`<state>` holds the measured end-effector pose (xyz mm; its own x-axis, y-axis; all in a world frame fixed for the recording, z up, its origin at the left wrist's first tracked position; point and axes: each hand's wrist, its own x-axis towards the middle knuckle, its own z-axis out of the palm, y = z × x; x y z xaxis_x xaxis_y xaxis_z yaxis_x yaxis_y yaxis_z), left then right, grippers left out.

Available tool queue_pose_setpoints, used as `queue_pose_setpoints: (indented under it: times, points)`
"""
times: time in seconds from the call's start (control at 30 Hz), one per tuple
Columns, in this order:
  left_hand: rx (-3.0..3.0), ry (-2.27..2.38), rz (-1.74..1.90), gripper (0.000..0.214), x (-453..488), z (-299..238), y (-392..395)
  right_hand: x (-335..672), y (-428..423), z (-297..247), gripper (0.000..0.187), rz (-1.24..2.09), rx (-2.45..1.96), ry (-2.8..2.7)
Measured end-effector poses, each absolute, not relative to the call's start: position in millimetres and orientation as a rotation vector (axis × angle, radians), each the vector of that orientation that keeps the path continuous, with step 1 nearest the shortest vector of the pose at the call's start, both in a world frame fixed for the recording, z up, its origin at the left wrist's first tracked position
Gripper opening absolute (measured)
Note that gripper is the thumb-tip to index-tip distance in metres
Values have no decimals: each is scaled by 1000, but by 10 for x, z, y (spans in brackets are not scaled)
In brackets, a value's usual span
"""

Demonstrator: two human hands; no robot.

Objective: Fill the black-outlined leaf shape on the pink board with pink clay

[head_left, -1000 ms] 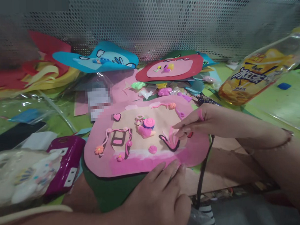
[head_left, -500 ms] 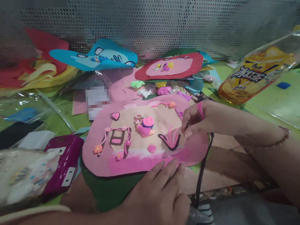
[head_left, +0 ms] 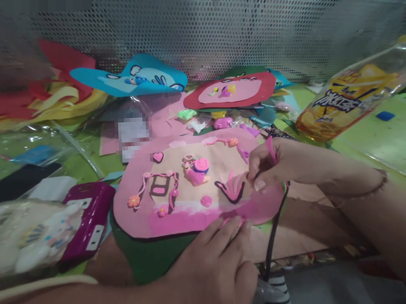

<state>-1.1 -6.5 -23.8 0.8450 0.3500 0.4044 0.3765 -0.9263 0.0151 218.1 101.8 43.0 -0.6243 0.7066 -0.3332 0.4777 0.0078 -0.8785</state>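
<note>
A pink foam craft board (head_left: 179, 216) lies in front of me on a dark green sheet (head_left: 143, 257). Small clay figures are stuck on its beige middle: a heart, a pink figure (head_left: 196, 170), a brown frame with flowers, and a black-edged pink shape (head_left: 232, 189). My left hand (head_left: 217, 263) rests on the board's near edge, fingers laid flat and together. My right hand (head_left: 269, 165) is curled at the board's right side, fingertips pinched together beside the black-edged shape. A strip of pink clay (head_left: 270, 150) clings to one finger.
A magenta case (head_left: 88, 215) and a clear bag (head_left: 28, 236) sit at the left. Blue (head_left: 135, 78) and red (head_left: 234, 91) foam boards and clay bits lie behind. A yellow drink bottle (head_left: 351, 96) lies at the right. A black cord (head_left: 275, 225) hangs under the board. Perforated metal backs the table.
My right hand has drawn back from the black-edged shape and curled its fingers into a pinch. My left hand has stayed on the board's edge.
</note>
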Motion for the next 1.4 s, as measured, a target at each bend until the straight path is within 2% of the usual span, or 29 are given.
queue_pose_setpoints:
  times: [0.13, 0.6, 0.87, 0.97, 1.1, 1.23, 1.4]
  points:
    - [-2968, -613, -607, 16, -20, -270, -82, 2179, 1012, 436, 23, 1616, -1303, -2047]
    - [-2938, -602, -645, 23, -7, -301, -82, 2175, 1027, 430, 7, 1926, -1126, -1878]
    - [-2948, -598, -690, 23, 1, -324, -80, 2206, 1055, 391, 25, 1865, -1107, -1848]
    - [-2817, -550, -882, 19, 15, -389, -70, 2191, 1064, 390, 26, 1843, -1095, -1873]
    - [-2827, -584, -734, 11, 11, -404, -61, 2173, 1079, 352, 22, 1871, -1032, -1826]
    - [-2778, -575, -759, 9, 11, -423, -70, 2189, 1108, 265, 25, 2013, -1066, -1631]
    - [-2750, -588, -775, 13, 14, -482, -71, 2224, 1160, 223, 28, 2043, -1074, -1497]
